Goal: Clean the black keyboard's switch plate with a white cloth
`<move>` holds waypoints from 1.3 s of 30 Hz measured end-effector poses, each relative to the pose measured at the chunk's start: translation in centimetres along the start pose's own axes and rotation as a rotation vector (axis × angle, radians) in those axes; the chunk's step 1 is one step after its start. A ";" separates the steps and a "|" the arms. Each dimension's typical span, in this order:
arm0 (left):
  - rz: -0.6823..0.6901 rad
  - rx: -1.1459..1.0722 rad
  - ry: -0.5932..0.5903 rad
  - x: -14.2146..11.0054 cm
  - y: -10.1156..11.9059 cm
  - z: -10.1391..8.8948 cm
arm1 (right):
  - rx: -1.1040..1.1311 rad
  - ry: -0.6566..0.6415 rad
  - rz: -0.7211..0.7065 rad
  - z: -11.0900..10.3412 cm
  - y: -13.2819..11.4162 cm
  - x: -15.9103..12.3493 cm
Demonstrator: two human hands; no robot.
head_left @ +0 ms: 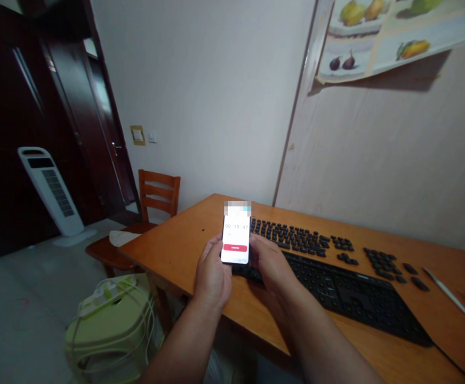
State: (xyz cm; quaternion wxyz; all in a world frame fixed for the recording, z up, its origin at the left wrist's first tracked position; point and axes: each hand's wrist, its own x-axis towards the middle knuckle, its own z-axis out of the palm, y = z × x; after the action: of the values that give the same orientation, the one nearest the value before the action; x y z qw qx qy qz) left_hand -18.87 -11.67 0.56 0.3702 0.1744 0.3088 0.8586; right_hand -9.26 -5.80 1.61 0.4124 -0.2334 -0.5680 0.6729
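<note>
And here we are with the phone (235,237) between both hands, our left hand (211,272) gripping one side, our right hand (270,261) the other! The screen (232,257) reads 00 10 47 above a red bar (234,248), its top blurred out. Across the wooden table (176,240), partly behind our right arm (316,330), lies a black keyboard (356,298), and look at those loose keys (296,237), set out in rows just beyond it! Over to our left we've got a chair (158,194), a green stool (100,330) carrying a power strip (106,295), and a white tower fan (66,213). Fruit pictures (370,50) hang up on the right.
</note>
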 end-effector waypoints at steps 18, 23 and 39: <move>0.028 0.006 0.041 -0.8 1.4 -1.0 | 0.122 -0.132 0.043 1.0 1.6 -0.6; 0.039 0.011 0.047 -1.0 2.0 -2.0 | 0.046 -0.161 0.053 1.4 1.4 -1.0; 0.338 0.016 0.426 1.6 6.7 -11.7 | -0.195 -0.159 0.023 1.9 1.2 -2.9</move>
State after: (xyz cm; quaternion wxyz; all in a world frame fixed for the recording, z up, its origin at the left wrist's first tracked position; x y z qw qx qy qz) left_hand -29.66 -18.74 -3.71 0.1472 0.0417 0.3529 0.9231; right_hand -9.52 -9.23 0.46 0.3336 -0.2249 -0.6588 0.6357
